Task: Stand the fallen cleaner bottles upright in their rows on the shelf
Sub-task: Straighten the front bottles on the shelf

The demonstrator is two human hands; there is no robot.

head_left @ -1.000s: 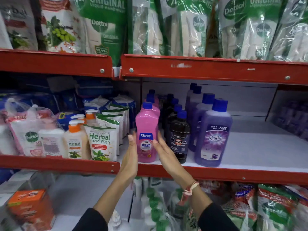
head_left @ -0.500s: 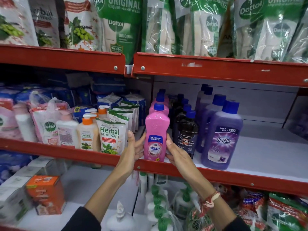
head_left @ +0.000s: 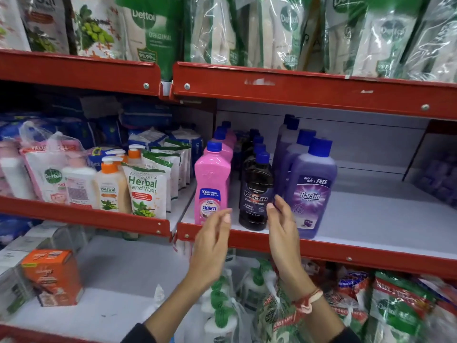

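Black bottle [head_left: 256,194] upright | hands: left [head_left: 212,246], right [head_left: 284,229] flank, spread

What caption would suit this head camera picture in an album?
Two open hands, left and right, flank an upright black Bactin bottle between pink and purple rows.

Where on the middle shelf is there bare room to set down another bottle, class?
The white shelf board lies bare right of the purple Bactin bottle. Left of it, the black Bactin bottle and pink Shakti bottle rows crowd together.
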